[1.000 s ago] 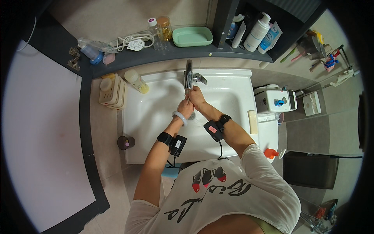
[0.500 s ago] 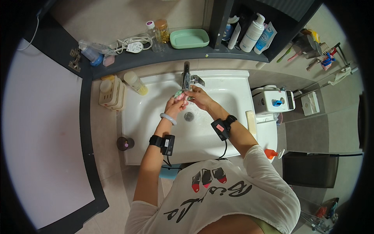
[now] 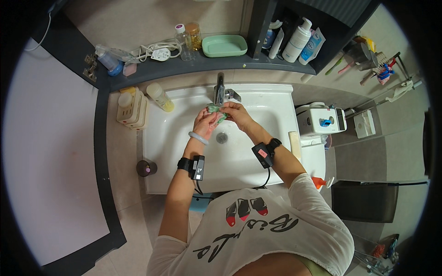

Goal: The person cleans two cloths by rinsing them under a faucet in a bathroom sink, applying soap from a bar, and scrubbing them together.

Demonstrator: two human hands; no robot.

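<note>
Left hand point(image 3: 205, 118) and right hand point(image 3: 235, 112) gripping a small green-and-pink item point(image 3: 213, 108) below the faucet point(image 3: 219, 89)

The left hand is gripping the item from the left, its fingers bending around it. The right hand is pinching it from the right with curled fingers; some fingertips are hiding behind the item and each other. The item is sitting between the two hands, just under the spout, above the white sink point(image 3: 175, 170); its exact kind is too small to tell. The drain point(image 3: 222, 137) is showing just below the hands. A pale bangle point(image 3: 198, 138) is circling the left wrist, and a strapped black box is resting on each forearm.

A bottle of yellowish liquid point(image 3: 160, 97) is standing at the sink's back left corner, beside a cream rack point(image 3: 132, 108). A dark cup point(image 3: 146, 168) is standing by the left edge, while a cream bar point(image 3: 295, 146) is lying along the right. Behind the faucet, a dark shelf point(image 3: 175, 69) is carrying a green dish point(image 3: 224, 46), a gold-coloured jar point(image 3: 193, 37) and a white cable point(image 3: 154, 50).
</note>
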